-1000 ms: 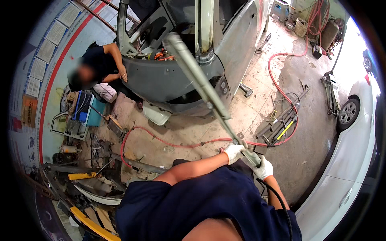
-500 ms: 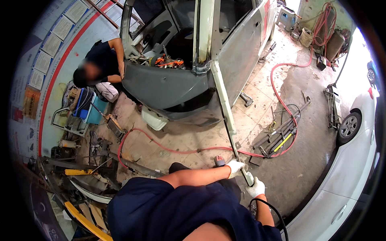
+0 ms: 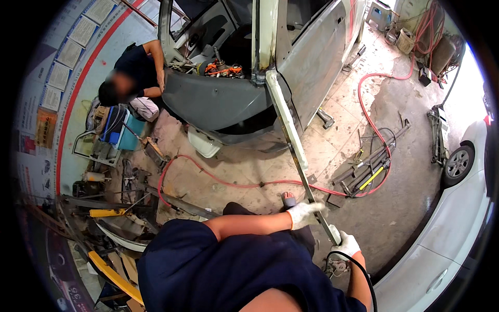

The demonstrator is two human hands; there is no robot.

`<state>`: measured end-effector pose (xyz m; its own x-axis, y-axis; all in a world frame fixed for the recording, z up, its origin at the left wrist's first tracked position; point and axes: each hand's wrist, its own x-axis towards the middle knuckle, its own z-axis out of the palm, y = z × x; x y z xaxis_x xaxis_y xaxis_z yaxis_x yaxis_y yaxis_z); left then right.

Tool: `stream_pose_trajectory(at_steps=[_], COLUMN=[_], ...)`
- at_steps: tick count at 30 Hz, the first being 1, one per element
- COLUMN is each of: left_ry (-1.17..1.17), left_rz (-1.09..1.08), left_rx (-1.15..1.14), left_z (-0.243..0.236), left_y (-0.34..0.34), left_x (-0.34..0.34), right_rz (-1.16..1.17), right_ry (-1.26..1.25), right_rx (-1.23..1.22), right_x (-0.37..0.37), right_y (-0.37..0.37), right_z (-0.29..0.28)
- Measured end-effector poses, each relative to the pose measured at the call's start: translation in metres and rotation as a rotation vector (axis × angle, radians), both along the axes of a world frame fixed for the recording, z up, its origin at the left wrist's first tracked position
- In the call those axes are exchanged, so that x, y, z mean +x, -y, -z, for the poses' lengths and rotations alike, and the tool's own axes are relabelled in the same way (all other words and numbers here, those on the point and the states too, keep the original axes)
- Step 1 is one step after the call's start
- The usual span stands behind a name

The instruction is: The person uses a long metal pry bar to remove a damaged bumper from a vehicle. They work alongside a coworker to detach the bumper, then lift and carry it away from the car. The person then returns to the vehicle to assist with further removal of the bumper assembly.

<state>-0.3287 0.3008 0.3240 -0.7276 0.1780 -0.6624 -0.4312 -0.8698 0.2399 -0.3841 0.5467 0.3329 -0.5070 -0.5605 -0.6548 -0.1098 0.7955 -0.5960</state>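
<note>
A long, narrow, pale car-body strip [image 3: 287, 120] slants from the rear corner of a stripped grey car body [image 3: 218, 106] down to me. Around its near end is my right hand [image 3: 347, 245], in a white glove and closed. My left hand [image 3: 304, 214], also gloved, lies against the strip a little farther up; its fingers look stretched out and slightly blurred rather than wrapped round it. Where the strip's far end meets the car's corner, I cannot tell whether they touch. A black cable [image 3: 364, 270] loops by my right forearm.
Another person [image 3: 132, 73] crouches at the car's left side, a hand on its panel. A red hose [image 3: 244, 185] crosses the floor past several metal bars [image 3: 366, 174]. To the right stand a white car [image 3: 442, 234] and a floor jack [image 3: 439, 135]. Scrap parts [image 3: 125, 223] lie left.
The strip's near end and my right hand have shifted right and down. My left hand has loosened from its wrap round the strip, its fingers now straighter. The view has moved slightly.
</note>
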Motion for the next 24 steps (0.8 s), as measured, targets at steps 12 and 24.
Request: stream_pose_trajectory(at_steps=[12, 24], left_ry=[-0.122, -0.148], left_rz=[-0.614, -0.707], left_rx=[-0.098, -0.102], left_z=[-0.046, -0.065], left_y=[0.131, 0.121], left_x=[-0.124, -0.164], right_rz=[-0.057, 0.061], right_ry=[0.171, 0.207], right_rx=[0.083, 0.202], right_x=[-0.045, -0.088], right_y=[-0.016, -0.020], right_z=[-0.131, -0.188])
